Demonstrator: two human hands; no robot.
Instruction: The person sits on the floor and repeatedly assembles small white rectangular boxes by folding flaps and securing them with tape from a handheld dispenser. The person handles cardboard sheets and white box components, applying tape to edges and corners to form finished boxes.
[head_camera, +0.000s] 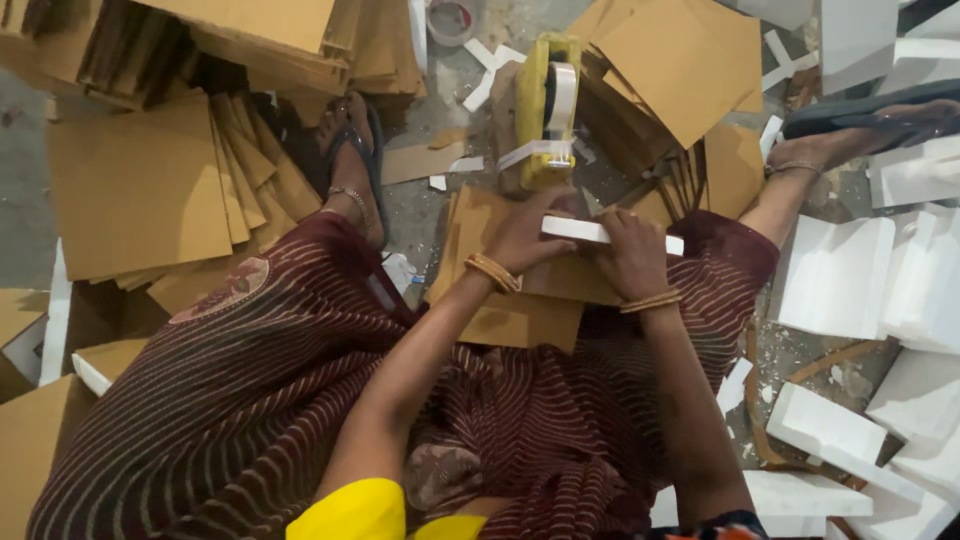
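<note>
Over the lap, both hands are gripping a white foam strip, left hand and right hand steadying it flat beside the yellow tape dispenser.

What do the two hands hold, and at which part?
Both hold a white foam strip: left hand at its left end, right hand over its middle.

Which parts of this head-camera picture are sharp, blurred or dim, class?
Head view: the yellow tape dispenser and white foam strip look fairly sharp; the left hand is slightly motion-blurred; the cardboard stack falls into shadow; the foam blocks glare pale.
</note>
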